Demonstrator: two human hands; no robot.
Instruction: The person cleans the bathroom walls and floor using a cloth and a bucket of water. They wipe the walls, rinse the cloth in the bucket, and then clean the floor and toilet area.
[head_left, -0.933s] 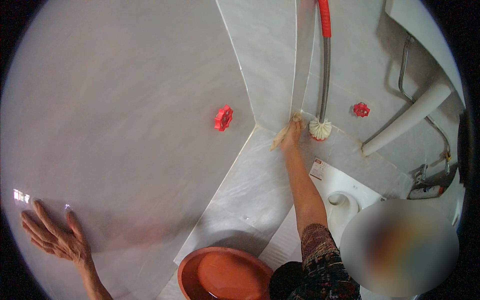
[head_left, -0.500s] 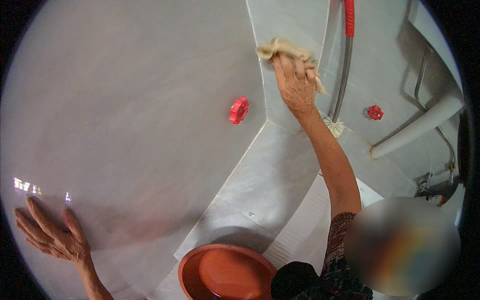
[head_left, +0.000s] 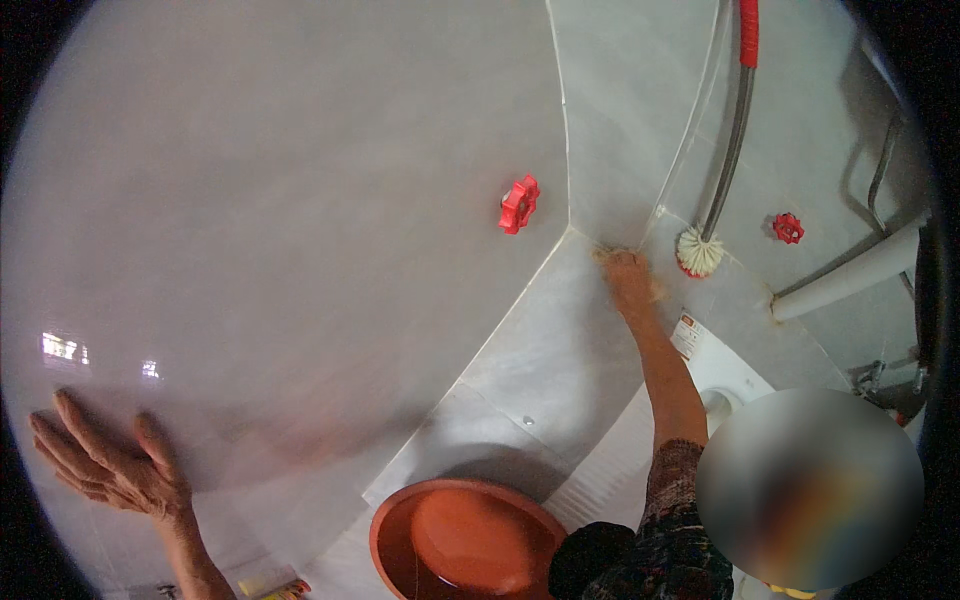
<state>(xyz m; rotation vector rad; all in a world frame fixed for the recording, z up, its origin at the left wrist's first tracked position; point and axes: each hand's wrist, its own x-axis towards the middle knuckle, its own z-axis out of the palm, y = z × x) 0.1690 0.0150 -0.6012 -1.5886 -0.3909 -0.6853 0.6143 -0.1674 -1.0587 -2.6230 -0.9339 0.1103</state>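
Low in the tiled corner, my right hand (head_left: 630, 283) presses a tan cloth (head_left: 603, 257) against the tiles where wall and floor meet. The hand covers most of the cloth, and its fingers are closed on it. Far to the left, my left hand (head_left: 125, 468) leans on the glossy grey wall (head_left: 300, 200) with its fingers spread and nothing in it. Right of my right hand, a round bristle brush head (head_left: 700, 252) rests at the corner, with its grey pole (head_left: 735, 150) running up to a red grip.
A red-brown basin (head_left: 480, 545) stands on the floor in front of me. One red valve wheel (head_left: 519, 205) sticks out of the left wall, another (head_left: 788, 228) out of the right. White pipe (head_left: 850, 270) slants down beside a white ceramic toilet pan (head_left: 735, 370).
My right hand has moved down from the wall with the cloth to the foot of the corner. The view has shifted slightly; my left hand stays on the wall.
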